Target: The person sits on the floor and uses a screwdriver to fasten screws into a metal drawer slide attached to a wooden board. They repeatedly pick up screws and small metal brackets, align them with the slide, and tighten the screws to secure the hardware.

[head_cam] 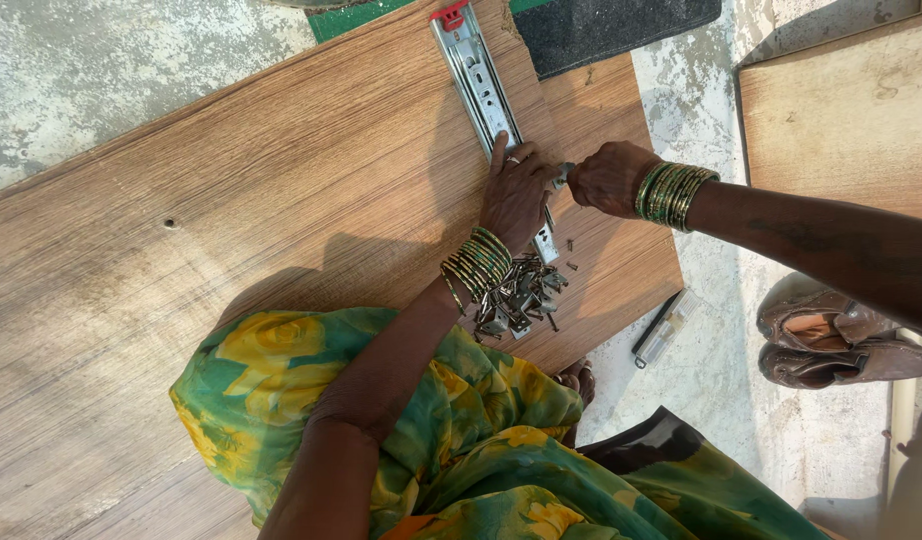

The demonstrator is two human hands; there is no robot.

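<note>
Nearest the camera, a green and yellow flowered cloth (pixel 461 440) drapes the person's lap at the edge of a wood-grain laminate board (pixel 231 230) that lies on the rough concrete floor (pixel 91 60). Just beyond it sits a loose heap of dark screws and small metal brackets (pixel 516 292), touching the banded wrist of the left hand (pixel 516 195). That hand lies flat on the board, its forefinger stretched along a drawer slide (pixel 481 80), pinning the rail. The right hand (pixel 609 177) has its fingers curled shut around a small tool (pixel 562 175) at the slide's near end; what kind it is I cannot tell. A few stray screws lie beside the rail.

To my mind the rail wants firm downward pressure so it stays square while the fastener is driven, the tool kept upright over the hole.

The slide is bright stamped steel, long and narrow, slotted, with a red plastic tab (pixel 451 14) at its far end. A clear-handled tool (pixel 663 328) and worn brown shoes (pixel 831 340) lie on the floor to the right; a dark mat (pixel 621 30) lies farthest off.
</note>
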